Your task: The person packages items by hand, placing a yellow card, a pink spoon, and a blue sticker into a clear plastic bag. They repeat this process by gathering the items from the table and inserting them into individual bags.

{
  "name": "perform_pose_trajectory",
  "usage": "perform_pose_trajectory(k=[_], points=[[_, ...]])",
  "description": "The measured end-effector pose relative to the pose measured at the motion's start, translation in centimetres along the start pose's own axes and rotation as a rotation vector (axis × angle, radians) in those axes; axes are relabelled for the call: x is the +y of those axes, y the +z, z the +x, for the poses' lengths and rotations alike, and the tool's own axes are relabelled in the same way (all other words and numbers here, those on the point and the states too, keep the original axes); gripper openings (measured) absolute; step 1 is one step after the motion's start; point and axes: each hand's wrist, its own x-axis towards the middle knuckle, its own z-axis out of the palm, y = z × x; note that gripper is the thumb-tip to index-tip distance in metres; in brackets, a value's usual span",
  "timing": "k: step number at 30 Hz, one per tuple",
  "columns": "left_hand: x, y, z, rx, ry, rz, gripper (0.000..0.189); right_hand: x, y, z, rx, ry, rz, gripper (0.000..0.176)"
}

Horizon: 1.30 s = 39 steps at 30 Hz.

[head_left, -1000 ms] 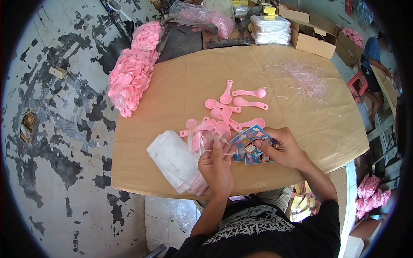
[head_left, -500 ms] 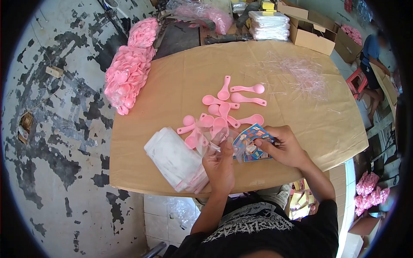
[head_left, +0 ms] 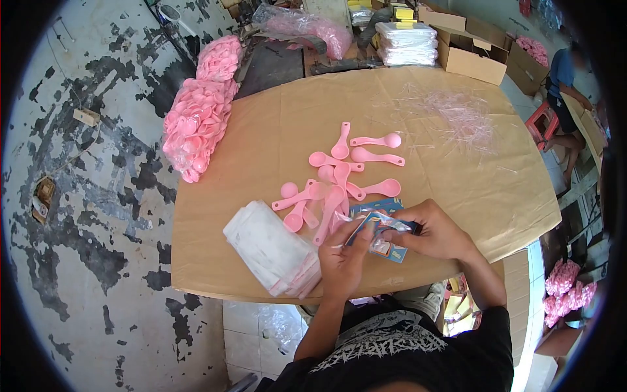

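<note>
My left hand (head_left: 344,260) is closed on a clear plastic bag (head_left: 379,244), low over the front of the table. My right hand (head_left: 434,232) pinches a blue printed card (head_left: 396,253) against the bag; the two overlap, and fingers hide part of both. More blue printed card (head_left: 377,207) shows just beyond the fingertips. Pink measuring spoons (head_left: 330,212) lie scattered beyond my left hand, some across each other. Left of that hand rests a stack of flat clear bags (head_left: 264,245).
Brown paper covers the table (head_left: 261,150). Large bags of pink spoons (head_left: 196,127) stand at its left edge. Thin clear strips (head_left: 457,114) lie at the right. Behind are a cardboard box (head_left: 473,59) and stacked plastic packs (head_left: 408,44). Another person (head_left: 563,75) sits far right.
My hands have come closer together, and the bag now overlaps the card, which looks bent. The card has turned from lying broad side up. The view has shifted slightly.
</note>
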Motion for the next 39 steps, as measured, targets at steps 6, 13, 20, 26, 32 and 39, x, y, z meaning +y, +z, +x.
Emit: perform_pose_trajectory(k=[6,13,20,26,32,39], points=[[0.6,0.2,0.1,-0.073,-0.125,-0.143,0.037,1.2,0.5,-0.5,-0.004,0.017,0.237,0.025],[1.1,1.3,0.2,-0.125,0.048,-0.584,0.055,1.9,1.2,-0.1,-0.009,-0.047,0.372,0.021],[0.8,0.3,0.0,-0.111,0.169,-0.466,0.045,0.9,2.3,0.7,-0.008,-0.005,0.429,0.012],[0.9,0.6,0.3,-0.197,0.068,-0.106,0.052,0.5,3.3,1.3,0.04,-0.071,0.43,0.011],[-1.3,-0.3,-0.1,-0.177,0.367,-0.241,0.044,2.2,3.0,0.9,-0.085,-0.097,0.655,0.021],[1.3,-2.4,0.1,-0.218,0.442,-0.09,0.05,-0.9,-0.2,1.2,-0.102,-0.299,-0.006,0.02]])
